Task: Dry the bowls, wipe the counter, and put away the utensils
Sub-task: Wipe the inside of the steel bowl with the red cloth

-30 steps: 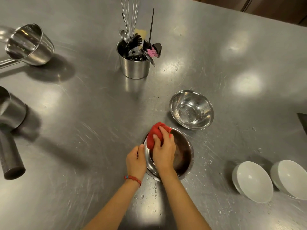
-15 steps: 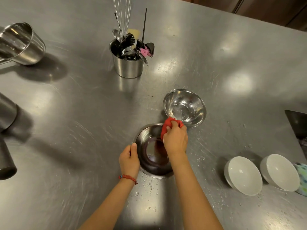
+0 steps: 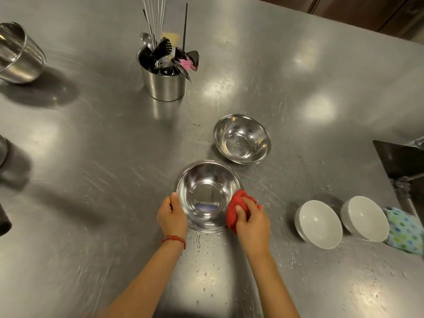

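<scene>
A steel bowl (image 3: pixel 202 191) sits on the steel counter (image 3: pixel 91 180) right in front of me. My left hand (image 3: pixel 172 214) grips its left rim. My right hand (image 3: pixel 252 220) holds a bunched red cloth (image 3: pixel 236 206) against the bowl's right rim. A second steel bowl (image 3: pixel 242 138), wet inside, stands just behind to the right. Two white bowls (image 3: pixel 319 223) (image 3: pixel 364 218) rest at the right. A steel utensil holder (image 3: pixel 163 75) with a whisk, spoons and spatulas stands at the back.
Water drops lie on the counter near me and to the right. A dotted cloth (image 3: pixel 405 230) lies by the sink (image 3: pixel 403 164) at the right edge. A steel pot (image 3: pixel 19 53) stands at the far left, with dark handles below it.
My right hand has swept the red cloth from the bowl's left inside, over the far rim, round to its right rim. My left hand has stayed on the left rim.
</scene>
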### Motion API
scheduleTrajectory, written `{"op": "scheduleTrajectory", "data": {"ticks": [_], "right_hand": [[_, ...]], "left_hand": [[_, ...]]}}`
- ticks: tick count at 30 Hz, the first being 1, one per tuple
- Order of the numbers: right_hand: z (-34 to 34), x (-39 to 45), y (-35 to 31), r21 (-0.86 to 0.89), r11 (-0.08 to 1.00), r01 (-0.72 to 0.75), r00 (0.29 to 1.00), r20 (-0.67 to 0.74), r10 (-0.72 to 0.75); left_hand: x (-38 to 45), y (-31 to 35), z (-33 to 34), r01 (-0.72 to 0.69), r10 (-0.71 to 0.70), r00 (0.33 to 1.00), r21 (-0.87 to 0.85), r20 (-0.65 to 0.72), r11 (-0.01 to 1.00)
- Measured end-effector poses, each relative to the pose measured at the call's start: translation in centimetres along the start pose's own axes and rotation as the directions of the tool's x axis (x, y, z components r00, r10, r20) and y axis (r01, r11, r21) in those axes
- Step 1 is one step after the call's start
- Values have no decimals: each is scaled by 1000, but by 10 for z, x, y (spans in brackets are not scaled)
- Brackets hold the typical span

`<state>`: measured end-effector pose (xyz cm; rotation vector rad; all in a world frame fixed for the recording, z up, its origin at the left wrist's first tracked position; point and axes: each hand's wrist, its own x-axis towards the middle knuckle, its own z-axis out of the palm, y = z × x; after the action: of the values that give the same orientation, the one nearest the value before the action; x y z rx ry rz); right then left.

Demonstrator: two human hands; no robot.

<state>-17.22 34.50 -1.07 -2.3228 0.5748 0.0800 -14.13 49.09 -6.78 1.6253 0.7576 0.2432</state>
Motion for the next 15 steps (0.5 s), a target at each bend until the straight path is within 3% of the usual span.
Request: {"op": "scheduleTrajectory", "data": {"ticks": [6,11,13,15], "right_hand": [[36,-36,-23,-59,989,132,991,44,-130],[54,-38,-43,-49,969,240,959,168,-229],[55,-35,-45,32,973,228,955,187,-230],[52,-31,-44,218,963,162,964,174,-201]], "left_hand": [[-8,-4,-5,15,-15,1000,10,-12,1000],[-6,-5,-13,38,-37,999,-25,35,999],[-3,-5,-16,50,-48,998,-39,33,998],[2,-5,-21,60,-59,998,-60,11,996]]}}
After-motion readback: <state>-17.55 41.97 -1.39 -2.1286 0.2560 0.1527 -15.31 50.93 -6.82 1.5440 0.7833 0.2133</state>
